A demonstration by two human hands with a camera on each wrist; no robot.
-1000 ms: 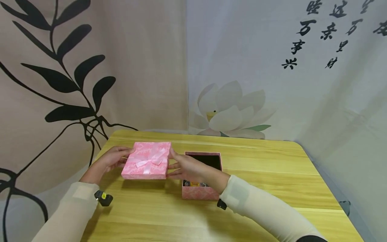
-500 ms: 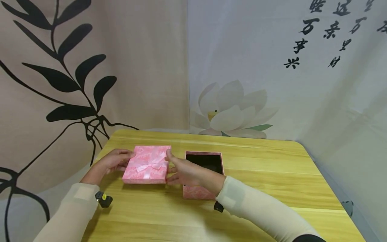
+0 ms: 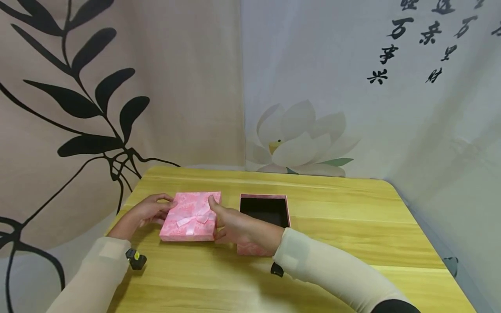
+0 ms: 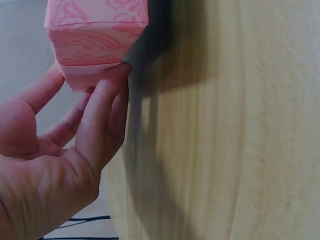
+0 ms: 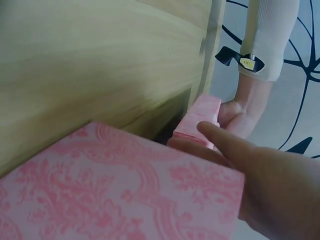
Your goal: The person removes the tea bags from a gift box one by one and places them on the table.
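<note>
A pink patterned box lid [image 3: 188, 221] with a ribbon bow lies flat, low over the left part of the table. My left hand [image 3: 151, 209] grips its left side; in the left wrist view my left hand [image 4: 65, 135] has thumb and fingers around the lid's end [image 4: 95, 45]. My right hand [image 3: 235, 224] holds the lid's right side, thumb over the top edge; in the right wrist view, thumb and fingers of my right hand [image 5: 260, 175] meet the lid [image 5: 197, 120]. Beneath the right forearm stands the uncovered pink box [image 3: 254, 249], dark inside, its front partly hidden.
The wooden table [image 3: 352, 217] extends to the right and in front of the box. Behind it hangs a printed curtain [image 3: 188, 87] with leaves, a lotus and writing. In the right wrist view the box's patterned side [image 5: 115, 185] fills the foreground.
Both hands have lowered the lid toward the table and slightly nearer the person. The right thumb now reaches farther over the lid's edge. The box has stayed in place.
</note>
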